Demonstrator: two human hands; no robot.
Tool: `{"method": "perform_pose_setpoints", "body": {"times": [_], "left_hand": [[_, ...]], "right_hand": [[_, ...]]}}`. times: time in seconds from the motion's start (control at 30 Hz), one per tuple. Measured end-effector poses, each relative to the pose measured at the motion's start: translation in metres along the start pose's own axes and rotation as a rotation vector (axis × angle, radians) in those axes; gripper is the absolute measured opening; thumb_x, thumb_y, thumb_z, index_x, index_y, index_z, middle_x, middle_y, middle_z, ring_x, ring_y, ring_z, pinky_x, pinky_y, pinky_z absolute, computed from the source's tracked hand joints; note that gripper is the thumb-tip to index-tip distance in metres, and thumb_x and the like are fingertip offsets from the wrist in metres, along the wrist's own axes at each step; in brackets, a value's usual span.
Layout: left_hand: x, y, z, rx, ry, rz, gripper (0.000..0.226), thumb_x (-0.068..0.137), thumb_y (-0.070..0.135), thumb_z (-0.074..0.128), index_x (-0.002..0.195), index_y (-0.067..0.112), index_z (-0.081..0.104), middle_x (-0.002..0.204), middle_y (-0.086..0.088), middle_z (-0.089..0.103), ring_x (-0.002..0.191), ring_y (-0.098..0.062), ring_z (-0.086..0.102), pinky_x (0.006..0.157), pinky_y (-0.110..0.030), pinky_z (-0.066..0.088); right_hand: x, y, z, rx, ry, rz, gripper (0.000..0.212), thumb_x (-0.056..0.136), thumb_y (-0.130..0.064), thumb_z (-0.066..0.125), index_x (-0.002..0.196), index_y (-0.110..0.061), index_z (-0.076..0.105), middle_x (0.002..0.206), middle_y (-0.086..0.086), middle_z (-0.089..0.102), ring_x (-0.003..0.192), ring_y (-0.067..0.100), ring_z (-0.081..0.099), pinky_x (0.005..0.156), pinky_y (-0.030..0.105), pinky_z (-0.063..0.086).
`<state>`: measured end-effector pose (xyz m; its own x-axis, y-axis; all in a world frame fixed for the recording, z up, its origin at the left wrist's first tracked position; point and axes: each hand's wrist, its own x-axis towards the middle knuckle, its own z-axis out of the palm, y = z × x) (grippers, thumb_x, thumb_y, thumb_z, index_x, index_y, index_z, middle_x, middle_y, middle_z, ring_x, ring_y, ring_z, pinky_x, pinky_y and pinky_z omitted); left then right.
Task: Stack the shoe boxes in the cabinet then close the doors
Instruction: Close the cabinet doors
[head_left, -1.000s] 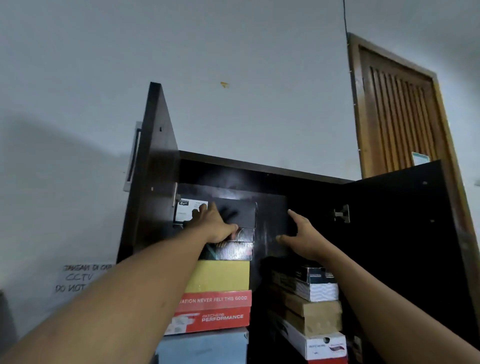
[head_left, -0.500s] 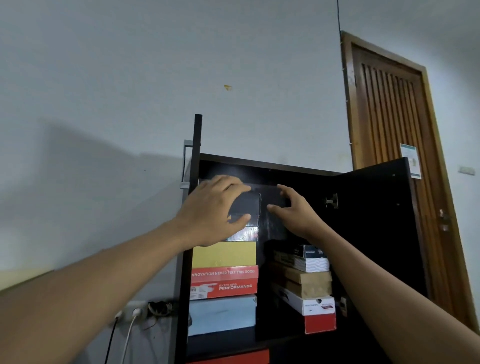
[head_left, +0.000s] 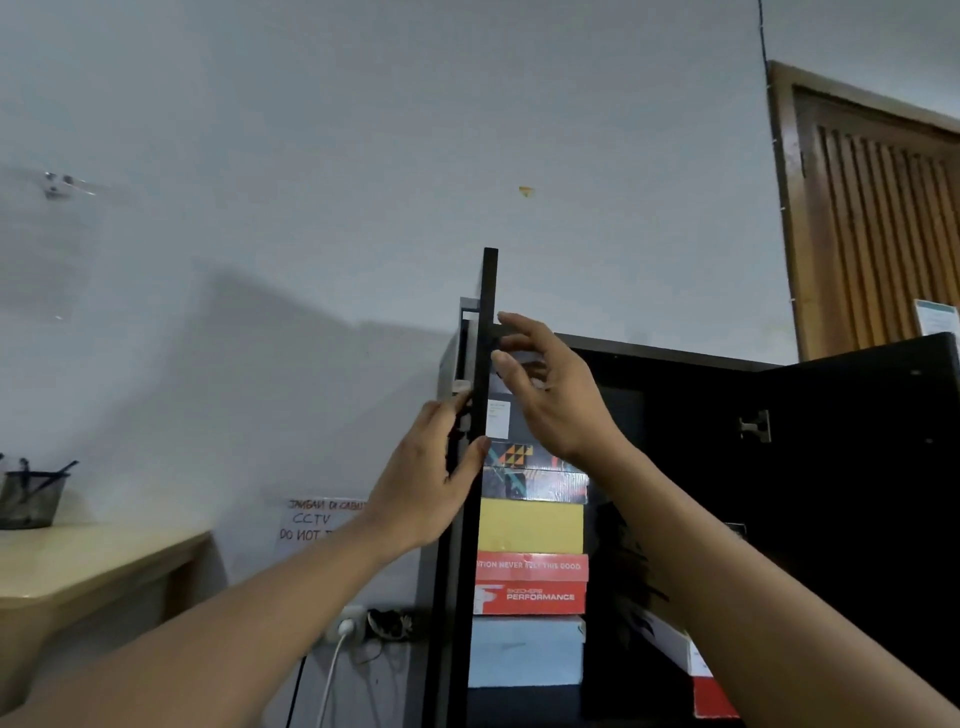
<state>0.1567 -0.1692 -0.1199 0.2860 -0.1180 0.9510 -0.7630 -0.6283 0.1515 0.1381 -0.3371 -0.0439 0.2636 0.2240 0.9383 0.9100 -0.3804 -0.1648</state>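
Note:
The dark cabinet's left door (head_left: 489, 312) stands edge-on to me. My left hand (head_left: 428, 475) grips it, thumb round the front edge, fingers behind by the metal handle (head_left: 464, 353). My right hand (head_left: 553, 397) hovers with loosely spread fingers just right of that edge, holding nothing. Behind it sits the top black shoe box (head_left: 500, 422) with a white label. Below it are a patterned box (head_left: 537, 475), a yellow box (head_left: 530, 526), a red box (head_left: 531, 582) and a light blue box (head_left: 525, 652). The right door (head_left: 857, 457) hangs wide open.
A second stack, with a white and red box (head_left: 698, 675), shows low behind my right forearm. A pale desk (head_left: 78, 564) with a mesh pen holder (head_left: 31, 500) stands at the left. A paper sign (head_left: 311, 519) and a wall socket (head_left: 347, 623) are beside the cabinet; a wooden door (head_left: 878, 218) is at the right.
Both hands have come off the top black box. My left hand has moved left and taken hold of the left door's edge; my right hand has drawn back towards that edge.

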Motion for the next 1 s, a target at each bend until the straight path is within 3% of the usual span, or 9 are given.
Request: {"method": "perform_pose_setpoints", "body": {"times": [0.1,0.17,0.27,0.4,0.5,0.67,0.77,0.83,1.0], "left_hand": [[0.002,-0.005,0.011,-0.036,-0.001,0.029,0.069,0.095,0.062,0.043,0.153,0.025,0.033,0.143,0.011,0.042,0.126,-0.004,0.051,0.099,-0.037,0.052],[0.004,-0.004,0.020,-0.026,-0.009,0.071,0.071,0.095,0.064,0.040,0.154,0.026,0.031,0.145,0.010,0.040,0.130,-0.003,0.046,0.103,-0.036,0.050],[0.010,-0.003,0.040,-0.002,-0.065,0.138,0.070,0.095,0.062,0.040,0.155,0.028,0.027,0.149,0.013,0.033,0.135,-0.002,0.039,0.107,-0.033,0.047],[0.013,-0.006,0.069,0.076,-0.149,0.223,0.076,0.092,0.069,0.042,0.156,0.036,0.016,0.154,0.014,0.022,0.139,0.001,0.026,0.109,-0.026,0.040],[0.013,-0.017,0.096,0.137,-0.261,0.244,0.081,0.089,0.066,0.052,0.156,0.042,0.012,0.159,0.015,0.012,0.146,-0.005,0.016,0.116,-0.034,0.035],[0.016,-0.040,0.144,0.311,-0.435,0.192,0.098,0.083,0.050,0.071,0.155,0.045,0.004,0.162,0.018,-0.005,0.151,-0.019,0.001,0.121,-0.046,0.019],[0.022,-0.053,0.167,0.413,-0.450,0.144,0.102,0.082,0.050,0.072,0.154,0.046,0.000,0.162,0.016,-0.012,0.152,-0.024,-0.005,0.122,-0.055,0.010],[0.025,-0.061,0.179,0.442,-0.449,0.120,0.101,0.082,0.051,0.072,0.154,0.047,0.001,0.162,0.015,-0.013,0.152,-0.023,-0.009,0.120,-0.062,0.010],[0.029,-0.079,0.197,0.511,-0.494,0.111,0.101,0.083,0.049,0.072,0.154,0.044,0.002,0.162,0.015,-0.018,0.150,-0.017,-0.021,0.115,-0.068,0.008]], "right_hand": [[0.004,0.004,0.004,-0.116,-0.008,-0.069,0.045,0.101,-0.034,0.055,0.144,-0.032,0.046,0.126,-0.012,0.051,0.103,-0.002,0.056,0.082,0.004,0.044],[0.002,0.013,0.002,-0.146,0.006,-0.059,0.043,0.100,-0.033,0.057,0.142,-0.030,0.050,0.125,-0.009,0.047,0.100,-0.004,0.054,0.082,0.002,0.045],[-0.002,0.032,-0.008,-0.177,0.037,-0.040,0.041,0.098,-0.031,0.061,0.138,-0.031,0.053,0.125,-0.007,0.046,0.106,0.003,0.054,0.087,0.013,0.052],[-0.009,0.058,-0.037,-0.250,0.072,0.008,0.042,0.097,-0.027,0.062,0.137,-0.034,0.051,0.124,-0.006,0.053,0.105,0.007,0.056,0.077,0.008,0.048],[-0.018,0.084,-0.062,-0.324,0.080,0.088,0.045,0.097,-0.027,0.062,0.140,-0.036,0.049,0.120,-0.005,0.059,0.105,0.011,0.059,0.085,0.023,0.053],[-0.055,0.137,-0.084,-0.376,-0.005,0.252,0.054,0.097,-0.021,0.062,0.144,-0.038,0.042,0.116,-0.012,0.056,0.099,0.000,0.060,0.064,0.005,0.050],[-0.076,0.170,-0.087,-0.364,-0.051,0.341,0.065,0.096,-0.022,0.063,0.150,-0.042,0.032,0.121,-0.014,0.054,0.101,-0.002,0.057,0.070,0.008,0.051],[-0.082,0.188,-0.088,-0.428,-0.037,0.367,0.070,0.097,-0.026,0.063,0.153,-0.045,0.026,0.120,-0.015,0.049,0.105,-0.002,0.049,0.077,0.008,0.043],[-0.080,0.222,-0.075,-0.523,0.109,0.387,0.069,0.096,-0.023,0.065,0.154,-0.038,0.031,0.123,-0.005,0.045,0.095,0.007,0.054,0.081,0.015,0.045]]}}
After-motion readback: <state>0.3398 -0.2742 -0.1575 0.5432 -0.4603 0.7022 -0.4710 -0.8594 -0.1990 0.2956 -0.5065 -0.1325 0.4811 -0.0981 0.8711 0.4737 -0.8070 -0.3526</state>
